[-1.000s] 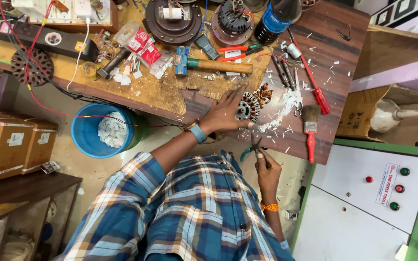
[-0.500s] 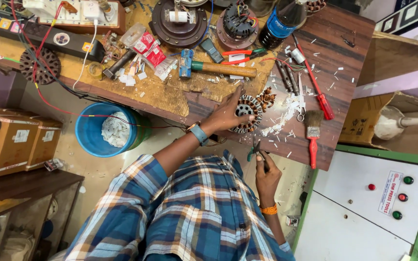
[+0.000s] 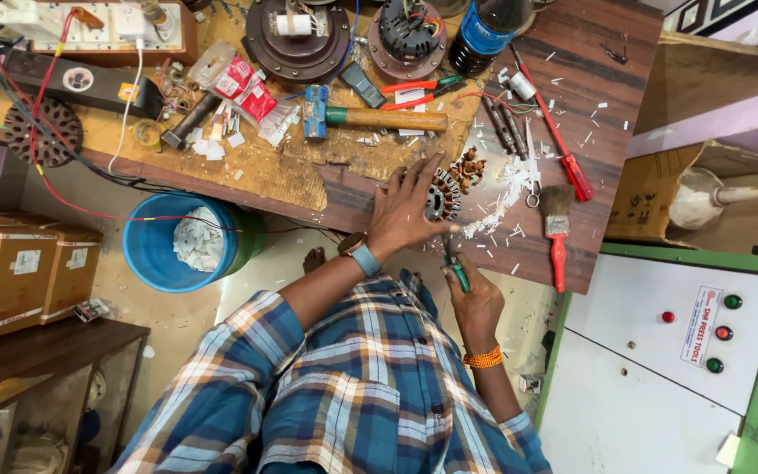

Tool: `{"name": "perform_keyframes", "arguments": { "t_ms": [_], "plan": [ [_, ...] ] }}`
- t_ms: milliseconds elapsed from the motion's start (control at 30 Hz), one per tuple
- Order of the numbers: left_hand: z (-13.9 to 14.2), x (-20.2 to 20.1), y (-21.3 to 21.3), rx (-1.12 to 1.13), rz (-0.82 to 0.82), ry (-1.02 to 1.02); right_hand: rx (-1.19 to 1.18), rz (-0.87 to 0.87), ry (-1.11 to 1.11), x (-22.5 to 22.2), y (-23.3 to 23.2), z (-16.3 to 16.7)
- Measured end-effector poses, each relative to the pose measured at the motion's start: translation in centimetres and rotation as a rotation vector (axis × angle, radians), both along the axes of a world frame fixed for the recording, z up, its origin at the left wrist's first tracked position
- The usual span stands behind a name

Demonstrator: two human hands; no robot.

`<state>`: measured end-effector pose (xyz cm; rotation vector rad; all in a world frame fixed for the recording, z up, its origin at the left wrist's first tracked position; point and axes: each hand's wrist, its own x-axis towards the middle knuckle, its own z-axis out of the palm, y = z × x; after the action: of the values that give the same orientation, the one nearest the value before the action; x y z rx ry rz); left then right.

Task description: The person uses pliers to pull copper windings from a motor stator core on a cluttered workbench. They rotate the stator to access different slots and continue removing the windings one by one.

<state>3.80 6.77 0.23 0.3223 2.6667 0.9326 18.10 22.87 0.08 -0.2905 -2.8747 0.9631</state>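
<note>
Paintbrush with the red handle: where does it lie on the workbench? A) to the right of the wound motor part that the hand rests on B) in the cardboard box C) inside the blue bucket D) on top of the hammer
A: the paintbrush lies flat on the bench, right of the motor part under the left hand.

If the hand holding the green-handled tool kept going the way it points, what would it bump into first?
Most likely the round stator with copper windings. The right hand aims its green-handled tool up toward it, where the left hand rests. Depth is hard to judge.
</note>
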Motion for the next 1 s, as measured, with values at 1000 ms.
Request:
{"name": "perform_keyframes", "arguments": {
  "t_ms": [1000],
  "plan": [
    [-0.4,-1.1,-3.1,-0.118,-0.357,0.147,-1.416,-0.169,-0.397,-4.4,7.9,-6.8]
  ]
}}
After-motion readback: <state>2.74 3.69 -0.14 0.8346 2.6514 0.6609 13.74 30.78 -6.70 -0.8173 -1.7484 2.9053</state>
